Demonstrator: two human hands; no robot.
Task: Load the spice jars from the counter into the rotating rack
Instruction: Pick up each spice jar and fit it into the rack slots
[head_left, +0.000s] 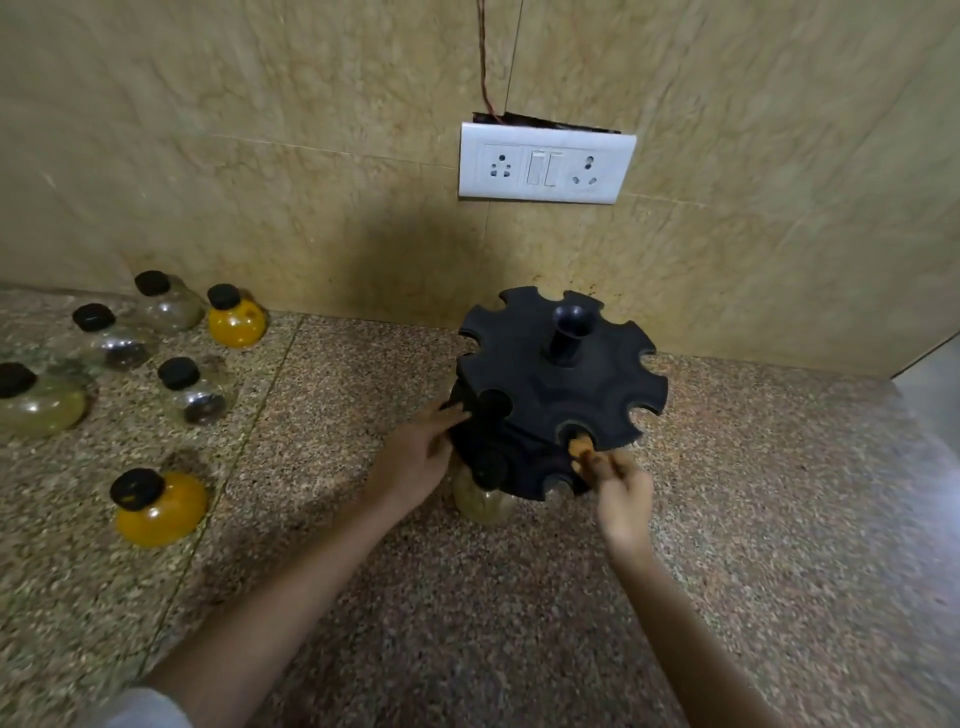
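The black rotating rack (561, 384) stands on the counter by the wall, its top disc ringed with empty slots. One jar of pale spice (485, 501) with a black cap hangs in the lower tier at the front. My left hand (415, 457) rests with straight fingers against the rack's left side. My right hand (621, 499) reaches up to the front rim, one fingertip touching the edge of a top slot. On the counter to the left stand several black-capped jars: two yellow ones (158, 506) (236, 322), a greenish one (39, 405) and three clear ones (195, 395).
The speckled granite counter (467, 597) meets a tiled wall close behind the rack. A white socket and switch plate (545, 166) sits on the wall above the rack. The counter ends at the far right (930, 395).
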